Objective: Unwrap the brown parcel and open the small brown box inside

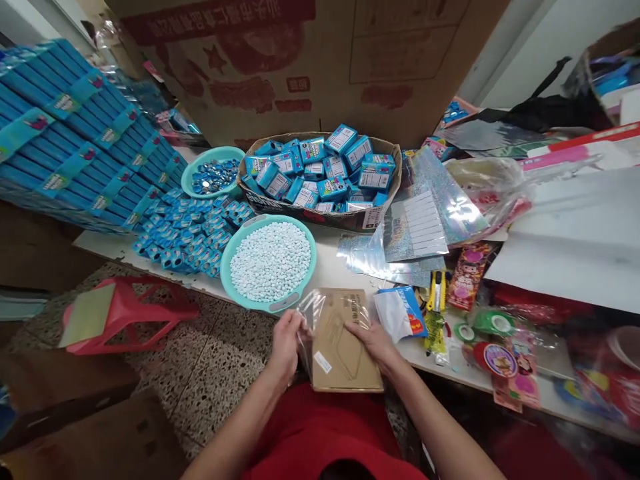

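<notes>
My left hand (286,343) pinches the edge of a clear plastic bag (313,313) that lies over a flat brown cardboard piece (340,353) at the table's near edge. My right hand (373,340) rests on the cardboard's right side, fingers closed on the plastic and card. Just beyond the hands sits a teal basin of small white pellets (270,260). A cardboard tray (373,217) filled with small blue boxes stands further back.
A second teal bowl (213,177) holds shiny blue pieces. Loose blue packets (185,233) lie at left beside tall stacks of blue boxes (65,127). Holographic sheets (420,220), a yellow cutter (437,293), tape rolls (493,323) and stickers lie at right. A red stool (125,313) lies on the floor.
</notes>
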Tool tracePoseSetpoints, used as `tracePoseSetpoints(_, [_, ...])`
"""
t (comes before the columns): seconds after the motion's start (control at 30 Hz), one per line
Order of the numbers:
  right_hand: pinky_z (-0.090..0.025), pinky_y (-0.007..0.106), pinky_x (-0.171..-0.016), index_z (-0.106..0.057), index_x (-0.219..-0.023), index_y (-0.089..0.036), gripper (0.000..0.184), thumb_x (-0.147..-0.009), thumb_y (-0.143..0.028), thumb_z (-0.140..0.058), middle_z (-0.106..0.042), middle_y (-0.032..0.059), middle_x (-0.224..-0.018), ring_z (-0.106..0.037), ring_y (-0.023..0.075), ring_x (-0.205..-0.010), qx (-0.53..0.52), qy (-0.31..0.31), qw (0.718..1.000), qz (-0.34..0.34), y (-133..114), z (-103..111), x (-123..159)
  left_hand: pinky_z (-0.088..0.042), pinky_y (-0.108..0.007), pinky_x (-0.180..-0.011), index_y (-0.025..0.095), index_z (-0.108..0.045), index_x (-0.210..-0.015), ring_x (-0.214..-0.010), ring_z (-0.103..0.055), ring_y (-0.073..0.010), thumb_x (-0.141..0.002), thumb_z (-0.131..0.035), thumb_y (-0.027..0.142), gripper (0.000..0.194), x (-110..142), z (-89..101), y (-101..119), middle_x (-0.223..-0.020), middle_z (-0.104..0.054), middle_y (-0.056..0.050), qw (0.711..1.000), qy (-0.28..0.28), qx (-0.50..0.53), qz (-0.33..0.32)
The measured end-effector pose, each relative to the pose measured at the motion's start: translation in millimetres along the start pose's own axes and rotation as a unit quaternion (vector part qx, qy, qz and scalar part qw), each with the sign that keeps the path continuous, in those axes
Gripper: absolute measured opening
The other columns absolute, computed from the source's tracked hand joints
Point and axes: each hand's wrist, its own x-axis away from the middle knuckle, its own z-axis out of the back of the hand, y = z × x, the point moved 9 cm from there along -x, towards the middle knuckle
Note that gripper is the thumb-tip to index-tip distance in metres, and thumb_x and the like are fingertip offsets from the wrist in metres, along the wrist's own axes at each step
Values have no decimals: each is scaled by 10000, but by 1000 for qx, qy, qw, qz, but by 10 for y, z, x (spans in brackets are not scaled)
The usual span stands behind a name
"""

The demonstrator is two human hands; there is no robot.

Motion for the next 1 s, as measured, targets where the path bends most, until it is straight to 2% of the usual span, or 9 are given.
tracePoseSetpoints(0.1, [-558,366,-691,-574,-1065,-156,607,-587,-478,-764,-715,92,-895,-680,260,-767,-142,36,989,-32,-63,157,261,-432,-238,-529,182,-407,-676,-506,-449,-78,-621,-721,478,435,49,-5,164,-592,-424,64,995,-23,90,42])
tracePoseSetpoints(0.2, [-566,369,-670,-587,-1067,-168,615,-549,-418,-806,-722,80,-838,-685,263,-740,-204,72,976,-35,-158,266,491,-397,-211,-456,200,-363,-696,-445,-381,-56,-612,-691,545,484,29,49,168,-568,-357,89,996,-32,60,54])
tracePoseSetpoints(0.3, [-569,407,-649,-622,-997,-158,548,-567,-463,-772,-717,103,-778,-683,298,-772,-237,84,966,-55,-173,316,668,-301,-184,-393,223,-285,-695,-380,-259,-47,-687,-490,655,479,-79,131,-43,-534,-257,107,995,-29,-81,46])
tracePoseSetpoints(0.4, [-566,438,-659,-653,-916,-155,502,-656,-584,-655,-710,133,-766,-676,317,-832,-239,83,966,-56,-208,337,806,-241,-188,-389,225,-286,-678,-367,-225,-63,-791,-359,556,357,-158,148,-398,-510,-257,99,978,-45,-199,50])
tracePoseSetpoints(0.57, [-564,451,-685,-653,-914,-179,501,-635,-595,-670,-709,117,-739,-673,322,-839,-256,109,960,-25,-328,298,965,-411,-270,-667,205,-408,-629,-623,-510,-146,-778,-477,249,170,-81,17,-730,-571,-460,19,940,-120,-319,14])
tracePoseSetpoints(0.67, [-568,450,-683,-621,-1029,-173,546,-647,-557,-691,-714,109,-776,-676,315,-821,-267,132,954,7,-389,232,999,-375,-334,-906,193,-540,-795,-945,-553,-206,-736,-532,218,64,-6,-38,-539,-875,-612,-64,923,-151,-353,-30])
tracePoseSetpoints(0.77, [-573,428,-704,-576,-1123,-181,586,-681,-552,-678,-717,96,-865,-671,299,-861,-264,167,949,44,-409,154,988,-359,-371,-975,159,-546,-1072,-1098,-515,-240,-808,-472,437,390,103,-62,-112,-1146,-575,-134,946,-172,-269,-52])
tracePoseSetpoints(0.87, [-568,408,-756,-540,-1187,-185,618,-719,-578,-634,-712,83,-931,-649,286,-949,-246,185,949,70,-383,16,930,-448,-392,-885,161,-432,-1278,-1053,-569,-266,-748,-454,682,743,338,-187,145,-1180,-586,-147,962,-262,-56,48])
tracePoseSetpoints(1.0, [-544,402,-832,-548,-1193,-167,640,-790,-660,-475,-684,99,-1055,-578,276,-1101,-179,171,960,133,-450,-154,847,-477,-340,-828,191,-330,-1371,-1002,-601,-260,-548,-795,412,971,476,-123,286,-1126,-639,-110,964,-244,1,102])
